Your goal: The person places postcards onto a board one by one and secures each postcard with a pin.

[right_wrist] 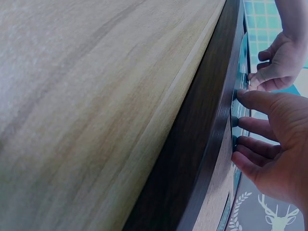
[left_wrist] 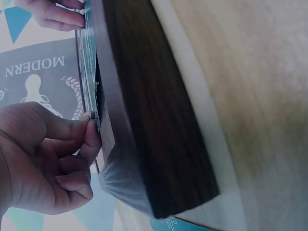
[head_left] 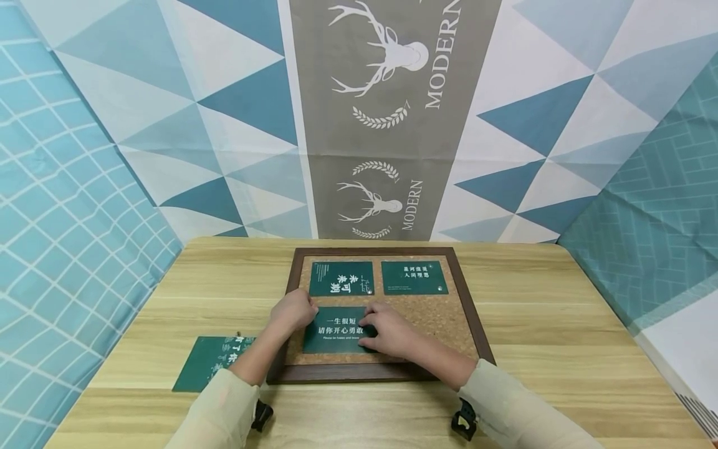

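A green postcard (head_left: 333,337) with white lettering lies on the lower left of a framed corkboard (head_left: 432,318). At its upper left corner is my left hand (head_left: 294,310); in the left wrist view the thumb and index finger of that left hand (left_wrist: 53,159) pinch a small pushpin (left_wrist: 92,115) against the card. Spread fingertips of my right hand (head_left: 389,330) rest on the card's right side. In the right wrist view the fingers of the right hand (right_wrist: 269,130) are fairly straight, pressing on the card surface.
Two more green postcards, one at the upper left (head_left: 341,278) and one at the upper right (head_left: 415,278), lie on the cork. Another green card (head_left: 204,365) is on the wooden table (head_left: 533,349), left of the board, partly behind the left forearm. A dark wooden frame (head_left: 359,373) edges the board.
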Demonstrator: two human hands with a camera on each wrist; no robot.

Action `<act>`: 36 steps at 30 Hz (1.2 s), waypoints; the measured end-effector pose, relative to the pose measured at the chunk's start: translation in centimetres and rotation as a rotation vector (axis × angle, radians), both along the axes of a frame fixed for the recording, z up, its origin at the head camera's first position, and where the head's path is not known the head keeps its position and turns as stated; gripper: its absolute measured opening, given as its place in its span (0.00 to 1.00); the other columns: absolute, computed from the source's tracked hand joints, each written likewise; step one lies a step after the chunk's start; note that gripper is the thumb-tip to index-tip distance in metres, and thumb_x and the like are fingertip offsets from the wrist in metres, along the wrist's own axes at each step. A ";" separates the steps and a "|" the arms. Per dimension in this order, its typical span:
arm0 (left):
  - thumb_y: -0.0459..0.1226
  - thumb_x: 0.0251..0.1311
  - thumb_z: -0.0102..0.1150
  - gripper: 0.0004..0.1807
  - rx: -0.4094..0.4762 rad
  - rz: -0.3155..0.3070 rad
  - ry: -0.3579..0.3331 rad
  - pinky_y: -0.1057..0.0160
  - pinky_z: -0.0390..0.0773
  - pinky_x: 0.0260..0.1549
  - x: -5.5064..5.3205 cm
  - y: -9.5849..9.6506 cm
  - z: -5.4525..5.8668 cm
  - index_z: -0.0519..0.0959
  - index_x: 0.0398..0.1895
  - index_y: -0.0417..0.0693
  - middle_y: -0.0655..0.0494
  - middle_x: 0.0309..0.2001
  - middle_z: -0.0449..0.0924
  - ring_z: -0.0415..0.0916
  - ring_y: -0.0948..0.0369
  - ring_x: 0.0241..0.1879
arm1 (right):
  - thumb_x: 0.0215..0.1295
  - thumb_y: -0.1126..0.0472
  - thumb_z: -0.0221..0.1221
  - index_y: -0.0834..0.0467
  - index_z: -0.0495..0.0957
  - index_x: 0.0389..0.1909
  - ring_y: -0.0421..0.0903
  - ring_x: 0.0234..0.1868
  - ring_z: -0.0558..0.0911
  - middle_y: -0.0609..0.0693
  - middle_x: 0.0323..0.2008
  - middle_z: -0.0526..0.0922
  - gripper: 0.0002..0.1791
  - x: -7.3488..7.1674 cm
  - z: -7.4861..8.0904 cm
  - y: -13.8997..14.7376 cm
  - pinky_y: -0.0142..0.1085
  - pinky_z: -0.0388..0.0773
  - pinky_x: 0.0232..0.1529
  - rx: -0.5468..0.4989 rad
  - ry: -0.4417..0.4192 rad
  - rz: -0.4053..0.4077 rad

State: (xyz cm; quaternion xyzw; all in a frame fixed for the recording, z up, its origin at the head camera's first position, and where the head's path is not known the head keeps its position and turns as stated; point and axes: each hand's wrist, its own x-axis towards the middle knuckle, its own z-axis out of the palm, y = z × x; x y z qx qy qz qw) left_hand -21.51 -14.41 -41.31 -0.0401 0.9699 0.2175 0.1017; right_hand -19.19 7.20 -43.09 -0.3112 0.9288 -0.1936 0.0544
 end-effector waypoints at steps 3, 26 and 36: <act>0.37 0.62 0.52 0.12 -0.001 0.000 -0.010 0.66 0.64 0.19 -0.1 0.0 0.1 0.75 0.21 0.44 0.52 0.21 0.71 0.69 0.59 0.21 | 0.56 0.53 0.65 0.61 0.82 0.45 0.46 0.45 0.74 0.52 0.46 0.75 0.20 0.0 -0.1 0.0 0.39 0.75 0.48 -0.005 -0.002 -0.002; 0.34 0.62 0.56 0.08 0.273 -0.036 -0.003 0.65 0.65 0.19 0.0 -1.8 -0.9 0.81 0.29 0.38 0.51 0.24 0.74 0.65 0.60 0.20 | 0.56 0.53 0.65 0.61 0.82 0.45 0.45 0.44 0.74 0.51 0.45 0.75 0.20 0.1 0.0 -0.1 0.39 0.75 0.47 -0.008 -0.007 -0.001; 0.34 0.59 0.59 0.05 0.293 -0.047 0.015 0.66 0.70 0.22 0.0 -2.3 -0.9 0.82 0.30 0.42 0.49 0.33 0.80 0.71 0.59 0.26 | 0.56 0.53 0.65 0.62 0.82 0.45 0.45 0.45 0.74 0.51 0.45 0.75 0.20 0.1 0.0 -0.1 0.39 0.75 0.47 -0.007 -0.008 -0.006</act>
